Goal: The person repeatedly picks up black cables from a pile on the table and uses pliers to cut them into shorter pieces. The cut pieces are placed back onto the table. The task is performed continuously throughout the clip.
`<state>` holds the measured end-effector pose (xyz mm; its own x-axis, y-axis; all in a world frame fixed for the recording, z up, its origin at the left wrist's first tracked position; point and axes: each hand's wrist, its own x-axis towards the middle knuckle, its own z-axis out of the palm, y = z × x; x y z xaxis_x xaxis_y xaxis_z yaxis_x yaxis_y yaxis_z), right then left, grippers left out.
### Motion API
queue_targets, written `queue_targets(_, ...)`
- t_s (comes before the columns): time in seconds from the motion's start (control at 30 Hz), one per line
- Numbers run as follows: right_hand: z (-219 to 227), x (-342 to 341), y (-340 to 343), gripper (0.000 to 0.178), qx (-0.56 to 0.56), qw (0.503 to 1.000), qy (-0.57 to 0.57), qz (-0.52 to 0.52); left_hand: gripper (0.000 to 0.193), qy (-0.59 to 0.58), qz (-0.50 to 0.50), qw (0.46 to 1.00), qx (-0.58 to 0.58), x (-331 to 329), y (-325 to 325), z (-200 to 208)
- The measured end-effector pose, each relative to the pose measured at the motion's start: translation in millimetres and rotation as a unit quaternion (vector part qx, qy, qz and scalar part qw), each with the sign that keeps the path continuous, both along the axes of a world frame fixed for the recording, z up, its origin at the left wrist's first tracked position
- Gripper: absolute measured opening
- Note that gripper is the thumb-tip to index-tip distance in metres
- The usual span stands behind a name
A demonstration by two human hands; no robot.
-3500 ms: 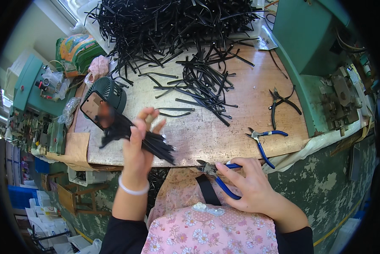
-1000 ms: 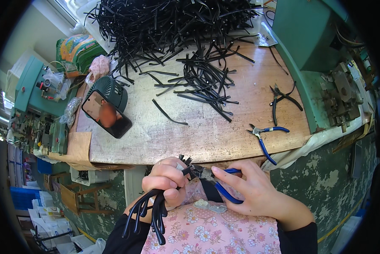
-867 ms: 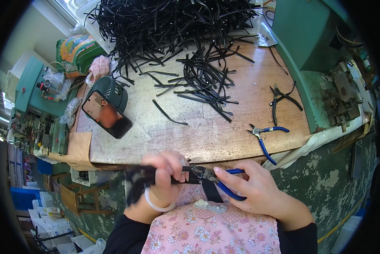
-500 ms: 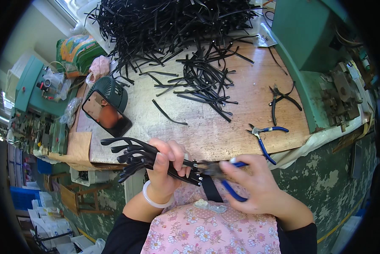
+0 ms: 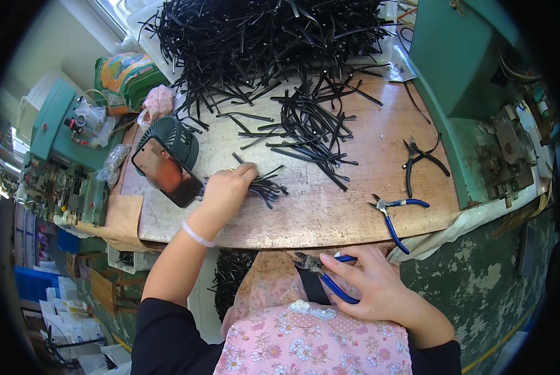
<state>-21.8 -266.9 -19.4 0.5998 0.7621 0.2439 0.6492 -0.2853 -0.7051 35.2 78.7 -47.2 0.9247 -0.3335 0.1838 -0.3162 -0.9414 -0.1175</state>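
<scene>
My left hand (image 5: pixel 228 189) has gone out to the table and is closed over a bundle of thin black eyeglass temples (image 5: pixel 268 190), which lies low against the tabletop with its tips fanned to the right. Part of the bundle is hidden under the fingers. Close to my apron, my right hand (image 5: pixel 370 280) grips blue-handled pliers (image 5: pixel 337 289), their dark jaws pointing left with nothing visible between them. Beyond my left hand, more loose black temples (image 5: pixel 314 134) are scattered over the tabletop.
At the back, a white bin (image 5: pixel 147 39) overflows with black temples. A phone (image 5: pixel 167 173) leans against a dark green fan (image 5: pixel 183 140) at left. Blue-handled nippers (image 5: pixel 393 215) and black-handled pliers (image 5: pixel 420 164) lie at right, beside a green machine (image 5: pixel 458 81).
My left hand has carried the bundle from beside the plier jaws forward onto the table. The right hand stays near my apron with the pliers. The view has shifted slightly.
</scene>
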Motion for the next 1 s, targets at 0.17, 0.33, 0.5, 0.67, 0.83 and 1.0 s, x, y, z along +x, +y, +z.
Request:
queue_targets(0.17, -1.7, 1.4, -2.6, 0.071, 0.009, 1.0, 0.025, -0.001, 0.027, -0.007, 0.03, 0.955, -0.293, -0.6, -27.7, 4.6)
queue_targets(0.33, -2.7, 6.6, 0.3, 0.069, 0.01, 1.0, 0.014, -0.019, 0.031, 0.186, 0.113, 0.678, -0.702, -15.5, -70.3, 42.6)
queue_targets(0.5, -3.6, 11.2, 3.8, 0.068, -0.008, 0.998, 0.038, -0.052, 0.048, 0.273, 0.079, 0.449, -0.847, -19.9, -74.9, 24.9)
queue_targets(0.67, -5.9, 10.8, 3.0, 0.068, -0.015, 0.999, 0.009, -0.028, 0.046, 0.309, -0.002, 0.326, -0.893, -28.7, -82.6, 19.8)
queue_targets(0.83, -4.9, 8.4, 4.1, 0.07, -0.03, 0.998, -0.046, -0.018, 0.034, 0.279, 0.0, 0.409, -0.869, -34.1, -87.4, 32.4)
queue_targets(1.0, 10.6, 7.7, -0.1, 0.07, -0.015, 0.996, -0.09, -0.026, 0.037, 0.234, 0.005, 0.475, -0.848, -34.5, -92.4, 39.7)
